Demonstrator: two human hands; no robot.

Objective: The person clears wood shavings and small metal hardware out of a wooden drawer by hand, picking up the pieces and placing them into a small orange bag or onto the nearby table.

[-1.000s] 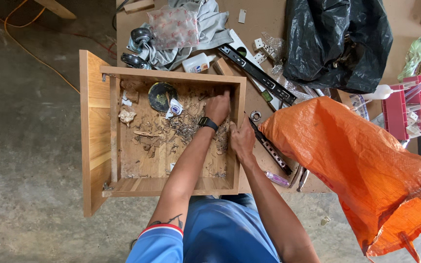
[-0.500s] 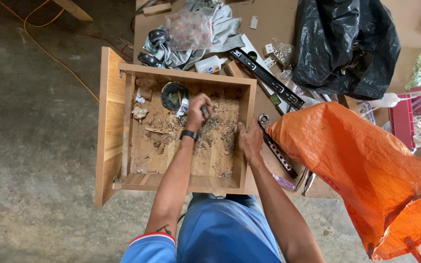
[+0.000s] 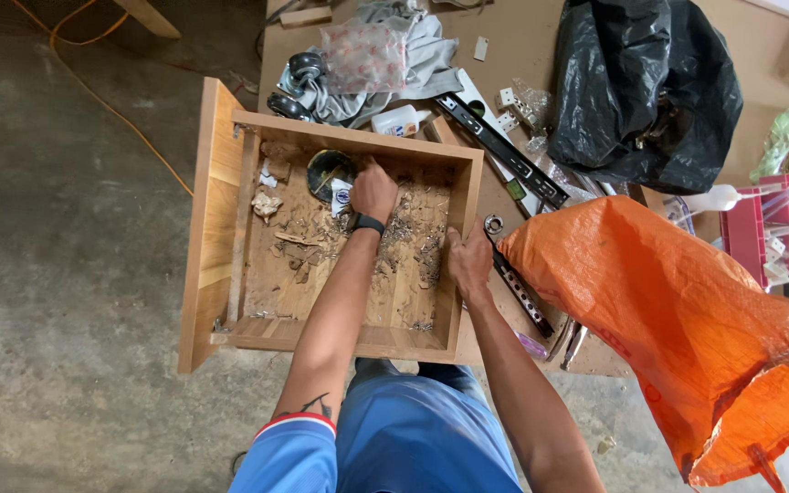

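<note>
The right hand (image 3: 469, 260) grips the side wall of the wooden drawer (image 3: 230, 183) on the desk. It looks stiff and heavy, best held by its walls. Farther in, the left hand (image 3: 373, 190) closes on scraps (image 3: 308, 242).

soft, even daylight from above; a clear picture with mild wide-angle stretch at the edges

the light is diffuse and fairly bright, so shadows stay weak: a soft one lies inside the wooden drawer (image 3: 230, 173) along its walls, and a faint one sits under the arms. the black plastic bag (image 3: 641, 91) shows small pale glints on its folds, while the orange sack (image 3: 687, 319) glows saturated but is not blown out. the concrete floor (image 3: 66, 274) reads flat grey and darker toward the top left corner. focus holds across the middle; fine debris in the drawer is slightly smeared, and things at the right edge look soft and stretched.
</note>
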